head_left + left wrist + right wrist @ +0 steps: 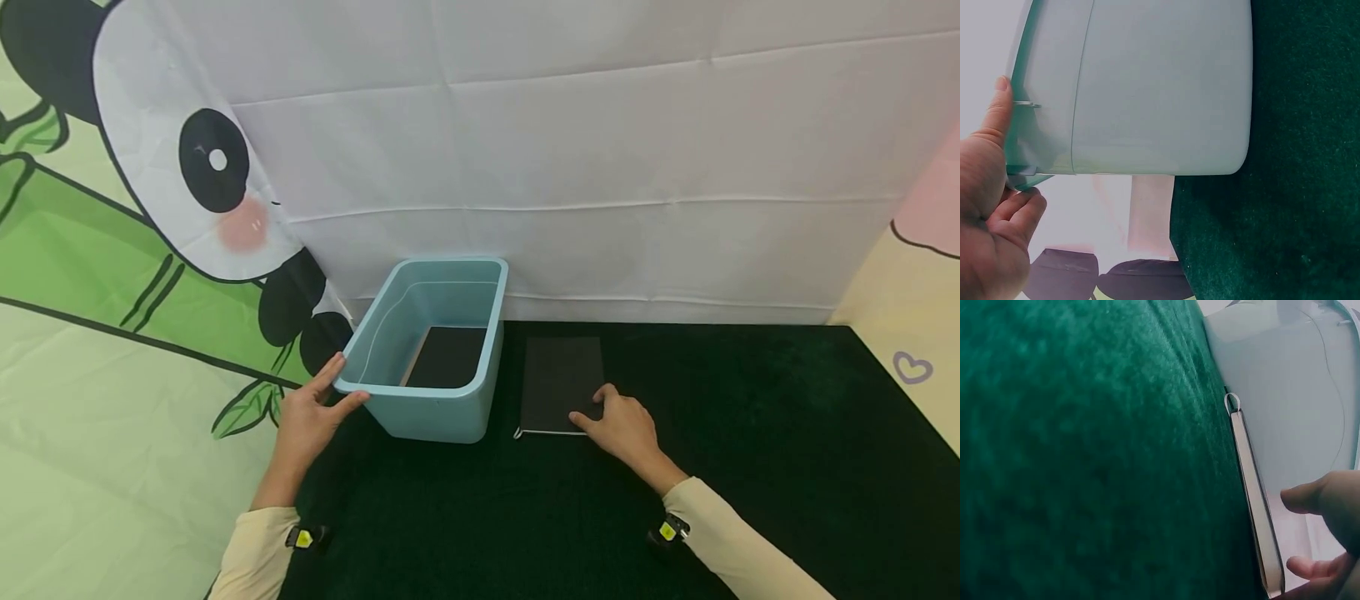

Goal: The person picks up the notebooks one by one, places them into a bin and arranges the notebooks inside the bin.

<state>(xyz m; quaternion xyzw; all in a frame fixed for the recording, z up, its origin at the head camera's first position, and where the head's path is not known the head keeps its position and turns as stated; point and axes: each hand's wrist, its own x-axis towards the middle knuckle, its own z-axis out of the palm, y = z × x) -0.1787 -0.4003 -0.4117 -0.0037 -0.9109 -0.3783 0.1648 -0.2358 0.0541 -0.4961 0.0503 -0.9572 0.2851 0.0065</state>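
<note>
A light blue plastic bin [427, 415] stands on the dark green cloth. At its near left corner my left hand [309, 421] grips the rim, thumb along the front and fingers round the side. A flat black notebook-like thing [450, 357] with a pale edge lies on the bin's floor. To the right of the bin, a black notebook [558, 379] with a ribbon loop at its near left corner lies flat. My right hand [624, 429] is over its near right part, thumb and fingers spread. In the right wrist view the thumb [1304, 497] hovers just off the cover.
Dark green cloth [750, 433] covers the table. A white hanging sheet [570, 150] rises behind the bin, and a panda-printed sheet [172, 192] hangs at the left. On the right is a yellow and pink sheet [918, 317].
</note>
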